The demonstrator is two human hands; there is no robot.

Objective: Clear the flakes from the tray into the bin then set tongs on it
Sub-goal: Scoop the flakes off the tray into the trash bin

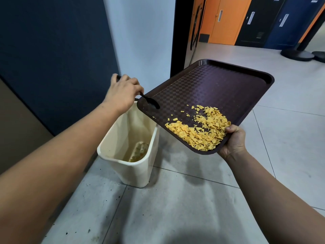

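Observation:
A dark brown tray [216, 85] is held in the air, tilted down toward me and to the left. My right hand [233, 141] grips its near right corner. A heap of yellow flakes [200, 131] lies along the tray's low near edge, close to my right thumb. My left hand [123, 93] is shut on black tongs [150, 103], whose tip rests on the tray's left corner. The cream bin [139, 166] stands on the floor below the tray's left corner, with some flakes at its bottom.
A dark blue partition [52, 50] and a white wall rise behind the bin. The grey tiled floor [175, 208] carries dark specks near the bin. Orange, black and blue lockers [246, 20] stand far right, and a black round post base [297, 54] sits on the floor.

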